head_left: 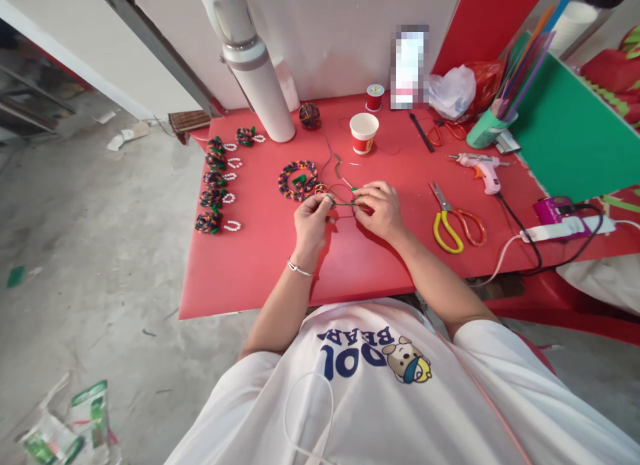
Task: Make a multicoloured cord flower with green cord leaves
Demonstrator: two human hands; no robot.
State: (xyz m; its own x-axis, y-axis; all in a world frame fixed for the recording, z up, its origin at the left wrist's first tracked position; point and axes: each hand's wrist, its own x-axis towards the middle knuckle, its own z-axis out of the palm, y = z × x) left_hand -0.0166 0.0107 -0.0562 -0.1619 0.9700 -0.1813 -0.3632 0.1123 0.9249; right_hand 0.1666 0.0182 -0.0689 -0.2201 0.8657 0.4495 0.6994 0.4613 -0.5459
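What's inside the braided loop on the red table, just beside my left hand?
Inside the braided loop lies a small green piece, with red table showing around it. Whatever is directly under the green piece is covered, so I can't tell.

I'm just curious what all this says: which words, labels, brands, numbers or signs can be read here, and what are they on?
"OOL": on the white shirt, upside down in this view; any letter before it can't be made out.
"BEAR": same shirt, also upside down.
Too small or blurred to read: any markings on the paper cup, red spool, purple box and floor packets.
Phone: pixelated, unreadable.
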